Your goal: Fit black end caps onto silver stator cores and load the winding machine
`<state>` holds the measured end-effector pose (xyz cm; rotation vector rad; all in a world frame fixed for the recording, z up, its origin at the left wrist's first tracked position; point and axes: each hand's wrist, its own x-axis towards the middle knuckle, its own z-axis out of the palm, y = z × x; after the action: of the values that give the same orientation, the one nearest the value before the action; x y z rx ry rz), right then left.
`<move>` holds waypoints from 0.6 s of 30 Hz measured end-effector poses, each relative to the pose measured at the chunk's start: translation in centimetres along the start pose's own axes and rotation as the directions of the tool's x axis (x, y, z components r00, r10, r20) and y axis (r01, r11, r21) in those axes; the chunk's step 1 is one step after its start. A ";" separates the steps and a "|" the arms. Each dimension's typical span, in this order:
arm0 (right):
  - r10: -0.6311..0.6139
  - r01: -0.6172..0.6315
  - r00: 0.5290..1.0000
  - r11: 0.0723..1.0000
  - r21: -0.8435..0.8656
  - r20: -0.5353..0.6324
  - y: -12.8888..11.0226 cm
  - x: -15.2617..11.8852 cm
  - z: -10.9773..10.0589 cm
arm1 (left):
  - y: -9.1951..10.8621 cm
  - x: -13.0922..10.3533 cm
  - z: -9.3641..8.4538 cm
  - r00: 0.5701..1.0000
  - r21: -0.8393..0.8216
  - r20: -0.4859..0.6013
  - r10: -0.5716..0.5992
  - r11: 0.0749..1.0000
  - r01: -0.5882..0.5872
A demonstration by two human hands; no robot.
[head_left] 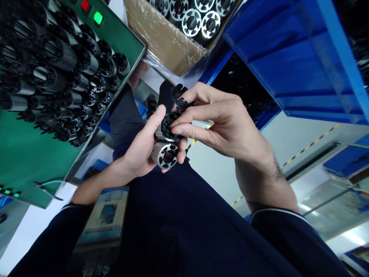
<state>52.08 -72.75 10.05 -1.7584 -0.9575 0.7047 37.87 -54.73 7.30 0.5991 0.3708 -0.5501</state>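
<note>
My left hand (141, 148) is closed around two metal motor stator cores, held side by side above my lap. The lower stator core (167, 156) shows a bare slotted metal end. On the end of the upper one sits a black plastic end cap (170, 127). My right hand (216, 119) presses that cap with thumb and fingertip. Another black plastic end cap (181, 96) is held higher up, between the fingers of the same hand. The far ends of both cores are hidden by my left palm.
Many stator cores with black caps (86, 59) stand on a green bench (25, 134) at left. A cardboard box (164, 38) lined with plastic holds bare cores. Blue bins (300, 57) stand at right, one with dark parts. Pliers (47, 186) lie near the bench edge.
</note>
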 end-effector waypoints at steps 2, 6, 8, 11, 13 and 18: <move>0.018 -0.018 1.000 0.999 0.032 0.000 -0.4 0.2 -0.2 | 0.2 -0.2 0.1 1.000 -0.013 0.014 -0.020 1.000 0.020; 0.005 -0.007 1.000 0.993 0.116 0.021 0.0 0.4 -0.7 | 0.9 -0.1 0.6 0.999 -0.054 0.026 -0.044 0.998 0.045; -0.002 -0.001 1.000 0.992 0.127 0.022 0.4 0.6 -1.0 | 1.4 0.1 1.1 0.996 -0.081 -0.060 -0.066 0.995 0.061; -0.023 0.015 0.999 0.985 0.173 0.046 0.8 0.7 -1.4 | 2.2 0.2 2.0 0.970 -0.107 -0.212 -0.123 0.989 0.102; -0.044 0.029 0.996 0.981 0.193 0.077 0.7 0.6 -1.6 | 2.4 0.3 2.4 0.959 -0.128 -0.222 -0.178 0.980 0.153; -0.031 0.024 0.998 0.990 0.141 0.048 0.1 0.4 -1.1 | 1.7 0.4 1.6 0.978 -0.161 -0.112 -0.178 0.974 0.159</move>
<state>53.16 -72.96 10.30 -1.6086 -0.9416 0.7831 39.42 -54.66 9.05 0.4586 0.5814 -0.6423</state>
